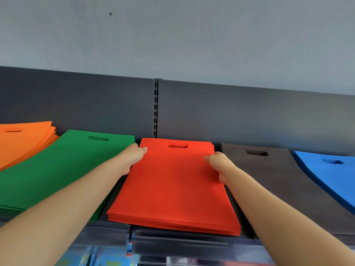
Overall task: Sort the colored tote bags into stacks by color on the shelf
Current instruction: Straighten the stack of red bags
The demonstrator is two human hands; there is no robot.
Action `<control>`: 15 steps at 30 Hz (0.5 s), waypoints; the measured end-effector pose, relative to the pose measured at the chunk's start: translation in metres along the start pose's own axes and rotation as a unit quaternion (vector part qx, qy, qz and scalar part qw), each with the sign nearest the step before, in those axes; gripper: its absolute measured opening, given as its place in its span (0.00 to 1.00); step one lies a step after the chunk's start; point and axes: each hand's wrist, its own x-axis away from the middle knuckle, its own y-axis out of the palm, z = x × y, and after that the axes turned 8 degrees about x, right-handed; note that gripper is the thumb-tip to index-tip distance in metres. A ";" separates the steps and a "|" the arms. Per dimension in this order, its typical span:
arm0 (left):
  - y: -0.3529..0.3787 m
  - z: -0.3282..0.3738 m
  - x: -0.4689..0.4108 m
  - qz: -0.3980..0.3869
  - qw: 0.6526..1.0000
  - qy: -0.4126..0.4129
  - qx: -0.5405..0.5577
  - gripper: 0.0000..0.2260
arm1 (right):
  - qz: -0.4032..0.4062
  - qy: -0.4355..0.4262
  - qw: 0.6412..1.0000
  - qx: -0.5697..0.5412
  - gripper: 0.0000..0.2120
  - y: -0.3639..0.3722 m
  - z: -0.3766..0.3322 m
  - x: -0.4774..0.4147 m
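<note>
A stack of red tote bags (172, 185) lies flat in the middle of the shelf, handle cutouts toward the back. My left hand (133, 156) grips the stack's left edge near the far corner, thumb on top. My right hand (218, 164) grips its right edge, fingers curled over the top bag. To the left lie a green stack (57, 169) and an orange stack (21, 141). To the right lie a dark grey stack (272, 175) and a blue stack (330, 175). All five stacks are side by side.
A dark grey back panel (76, 104) with a slotted upright (156, 108) rises behind the stacks, under a pale wall. A clear plastic lip (192, 244) runs along the shelf's front edge. Colourful packaged goods (107, 261) show below.
</note>
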 end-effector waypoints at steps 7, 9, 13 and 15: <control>-0.001 -0.008 -0.008 -0.025 0.998 -0.012 0.053 0.27 | 0.041 -0.011 0.999 -0.003 0.07 0.007 0.000 -0.007; 0.000 -0.011 -0.007 -0.038 0.997 -0.007 0.069 0.27 | 0.043 -0.010 0.999 -0.002 0.07 0.008 0.002 -0.007; -0.003 -0.016 -0.003 -0.069 0.996 0.008 0.052 0.27 | 0.032 -0.016 0.999 0.013 0.12 0.005 0.004 0.002; -0.008 -0.015 0.000 -0.070 0.995 0.008 0.077 0.28 | 0.035 -0.020 0.999 0.022 0.17 0.002 0.002 0.012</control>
